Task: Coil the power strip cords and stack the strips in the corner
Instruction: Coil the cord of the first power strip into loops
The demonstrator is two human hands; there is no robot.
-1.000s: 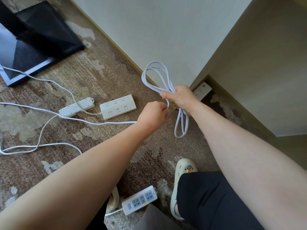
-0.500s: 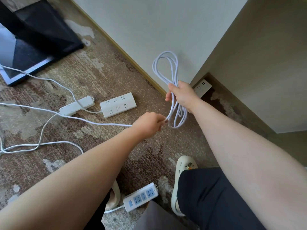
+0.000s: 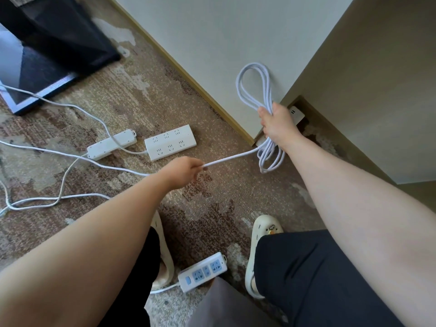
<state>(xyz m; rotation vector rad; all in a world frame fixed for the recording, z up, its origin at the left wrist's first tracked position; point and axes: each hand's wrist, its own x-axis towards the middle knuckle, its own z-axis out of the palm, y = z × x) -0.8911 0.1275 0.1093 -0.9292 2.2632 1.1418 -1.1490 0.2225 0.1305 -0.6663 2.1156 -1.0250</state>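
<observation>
My right hand [image 3: 278, 125] grips a coil of white cord [image 3: 253, 87] whose loops stick out above and below the fist, near the wall corner. From the coil a taut stretch of cord [image 3: 232, 158] runs left to my left hand [image 3: 182, 169], which pinches it. Behind my right hand a white power strip [image 3: 296, 113] lies in the corner, mostly hidden. On the carpet lie a wide white strip [image 3: 170, 142], a narrow white strip [image 3: 112, 145] and, between my feet, a strip with blue sockets [image 3: 203, 272].
Loose white cords [image 3: 59, 199] trail over the patterned carpet on the left. A black-framed panel [image 3: 35, 67] lies at the far left. White wall with a wooden skirting [image 3: 188, 79] and a beige cabinet side [image 3: 377, 90] form the corner. My slippers [image 3: 262, 244] stand below.
My hands have moved apart: the left drew back to the left along the cord, pulling a stretch taut, while the right carried the coil up and right toward the corner.
</observation>
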